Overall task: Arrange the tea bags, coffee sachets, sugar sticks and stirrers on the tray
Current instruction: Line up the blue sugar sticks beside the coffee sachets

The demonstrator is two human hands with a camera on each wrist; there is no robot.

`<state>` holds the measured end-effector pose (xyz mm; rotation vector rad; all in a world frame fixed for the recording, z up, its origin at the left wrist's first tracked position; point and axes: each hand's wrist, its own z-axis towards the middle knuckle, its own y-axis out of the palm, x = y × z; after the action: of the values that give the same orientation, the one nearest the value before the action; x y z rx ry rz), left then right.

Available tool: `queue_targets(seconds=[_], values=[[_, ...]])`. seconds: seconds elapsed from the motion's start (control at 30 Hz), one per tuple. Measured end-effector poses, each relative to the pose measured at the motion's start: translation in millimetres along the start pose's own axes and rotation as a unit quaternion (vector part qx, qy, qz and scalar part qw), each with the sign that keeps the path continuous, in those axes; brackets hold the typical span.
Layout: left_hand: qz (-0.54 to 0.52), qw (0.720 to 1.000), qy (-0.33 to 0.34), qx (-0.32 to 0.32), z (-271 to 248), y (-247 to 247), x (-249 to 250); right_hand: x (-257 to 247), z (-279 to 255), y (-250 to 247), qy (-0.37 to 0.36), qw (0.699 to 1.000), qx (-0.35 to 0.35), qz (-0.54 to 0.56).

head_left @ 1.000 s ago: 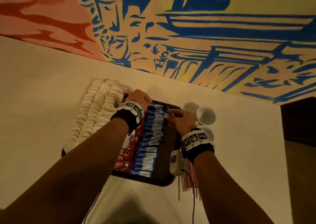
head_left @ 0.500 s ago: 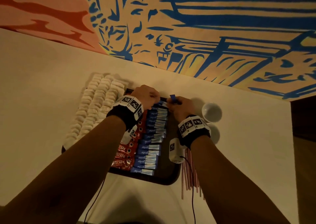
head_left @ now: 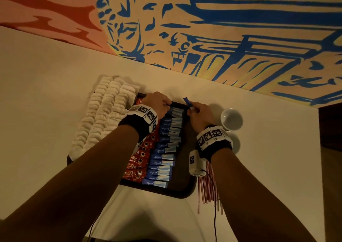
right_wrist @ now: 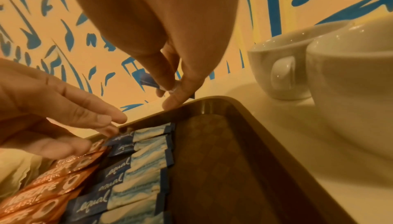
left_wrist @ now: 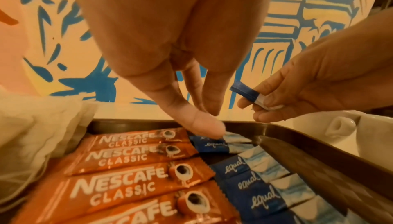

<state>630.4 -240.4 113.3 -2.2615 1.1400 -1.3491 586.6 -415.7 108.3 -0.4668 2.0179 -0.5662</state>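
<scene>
While the left hand (left_wrist: 191, 110) rests straight-fingered on tray sachets, the right hand (head_left: 200, 115) pinches a sugar stick (head_left: 188, 102), blue end up-left.

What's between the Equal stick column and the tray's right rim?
Bare tray floor only: nothing lies between the Equal sticks and the right rim. Clearest in the right wrist view.

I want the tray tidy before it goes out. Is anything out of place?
Yes. The stirrers lie on the table beside the tray, not on it. One sugar stick is pinched in the right hand, not yet in its row. Rows of coffee sachets look neat.
</scene>
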Motion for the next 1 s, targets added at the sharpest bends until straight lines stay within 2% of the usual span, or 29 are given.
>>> queue_targets(seconds=[0.07,0.13,0.23,0.3,0.37,0.53,0.73,1.0], values=[[0.001,0.999,0.002,0.037,-6.6,-3.9,5.6,-1.4,-2.7,-4.2,-0.041,0.999,0.010,-0.007],[-0.056,0.997,0.000,0.056,-13.4,-4.6,12.6,-3.6,-6.8,-4.8,-0.076,0.996,0.030,-0.027],[-0.234,0.972,-0.028,0.006,-18.9,0.2,21.1,-2.7,-13.0,0.6,-0.123,0.990,0.052,-0.054],[-0.292,0.956,-0.021,-0.020,-20.8,3.5,20.5,0.0,-17.5,3.7,-0.148,0.986,0.047,-0.066],[-0.308,0.951,-0.008,-0.023,-20.3,5.2,13.8,2.4,-20.4,4.2,-0.134,0.989,0.045,-0.043],[-0.268,0.963,0.017,0.000,-18.9,4.4,-2.4,9.9,-20.4,1.3,-0.072,0.996,0.020,0.049],[-0.199,0.979,0.020,0.023,-17.6,3.1,-10.6,17.1,-9.0,5.1,0.016,0.987,0.005,0.158],[-0.037,0.996,0.004,0.077,-12.3,10.3,-2.4,13.8,-3.8,5.9,0.072,0.988,0.003,0.135]])
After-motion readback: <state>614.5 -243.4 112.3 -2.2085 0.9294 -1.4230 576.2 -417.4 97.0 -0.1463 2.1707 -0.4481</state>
